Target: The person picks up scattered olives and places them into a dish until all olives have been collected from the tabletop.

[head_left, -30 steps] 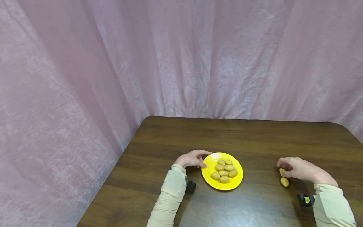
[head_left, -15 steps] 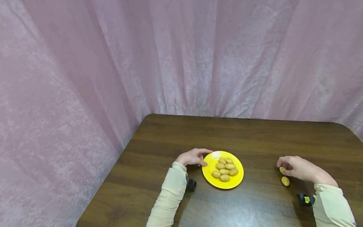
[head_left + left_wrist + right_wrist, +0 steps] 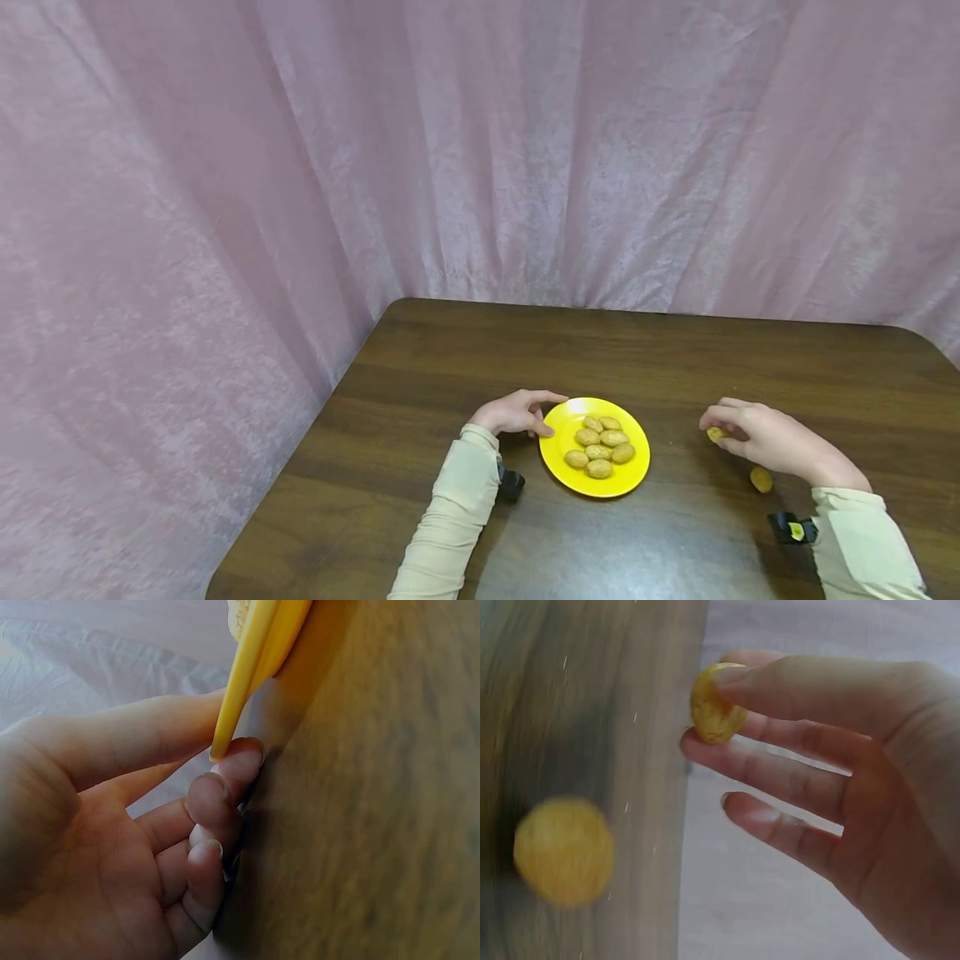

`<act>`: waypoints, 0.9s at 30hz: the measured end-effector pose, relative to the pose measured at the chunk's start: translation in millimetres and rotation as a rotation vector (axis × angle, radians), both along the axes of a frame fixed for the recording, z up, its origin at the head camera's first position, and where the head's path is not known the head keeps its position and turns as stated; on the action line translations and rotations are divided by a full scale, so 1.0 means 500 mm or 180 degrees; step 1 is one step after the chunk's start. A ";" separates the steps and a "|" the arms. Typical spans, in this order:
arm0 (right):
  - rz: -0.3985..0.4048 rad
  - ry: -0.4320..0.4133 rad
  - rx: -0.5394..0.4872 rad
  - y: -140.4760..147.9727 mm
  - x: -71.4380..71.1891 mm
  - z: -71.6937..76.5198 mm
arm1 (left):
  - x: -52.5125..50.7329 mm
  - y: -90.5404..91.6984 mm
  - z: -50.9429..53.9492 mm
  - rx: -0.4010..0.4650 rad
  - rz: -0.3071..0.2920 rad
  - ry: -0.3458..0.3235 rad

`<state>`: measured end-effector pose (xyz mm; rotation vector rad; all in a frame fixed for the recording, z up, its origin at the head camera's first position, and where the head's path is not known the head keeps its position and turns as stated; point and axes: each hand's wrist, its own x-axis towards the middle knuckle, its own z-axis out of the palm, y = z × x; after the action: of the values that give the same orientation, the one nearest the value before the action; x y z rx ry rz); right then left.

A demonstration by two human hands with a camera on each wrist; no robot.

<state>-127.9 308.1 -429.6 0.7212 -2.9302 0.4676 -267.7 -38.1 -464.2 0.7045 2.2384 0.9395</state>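
Note:
A round yellow plate (image 3: 558, 467) lies on the table, bearing several small yellow-brown ovals (image 3: 599, 468) that look like small potatoes. My left hand (image 3: 513, 414) pinches the plate's left rim. In the left wrist view, the thumb lies on one side of the plate rim (image 3: 240, 690) and curled fingers show on the other. Right of the plate, my right hand (image 3: 772, 437) pinches one potato-like oval (image 3: 714, 709) between thumb and fingers, above the table. Another potato-like oval (image 3: 761, 479) lies on the table below that hand; it is blurred in the right wrist view.
The brown wooden table (image 3: 360, 483) has rounded far corners. A pink curtain (image 3: 480, 150) hangs behind it and along the left side. A black wrist camera (image 3: 791, 528) sits under the right wrist, another one (image 3: 512, 483) under the left.
My right hand has lifted one potato-like oval from beside the other and moved left, towards the plate. The left hand stays at the plate's rim. The head view has shifted slightly.

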 end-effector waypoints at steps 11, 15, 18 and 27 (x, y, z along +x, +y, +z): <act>-0.0150 -0.0022 -0.0015 -0.082 -0.007 0.014 | 0.000 0.001 0.002 -0.0042 0.0034 -0.0010; -0.0086 0.0028 -0.0030 -0.121 -0.018 0.020 | -0.002 0.001 0.001 -0.0050 0.0052 0.0004; 0.0010 0.0112 -0.0045 -0.153 -0.029 0.025 | -0.003 0.001 0.002 -0.0028 0.0069 0.0002; 0.0398 0.0149 -0.0180 -0.227 -0.055 0.028 | -0.002 0.000 -0.001 0.0015 0.0059 -0.0037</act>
<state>-155.5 194.8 -415.5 0.8987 -2.8275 0.5344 -268.8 -38.3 -464.8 0.6797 2.2367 0.9560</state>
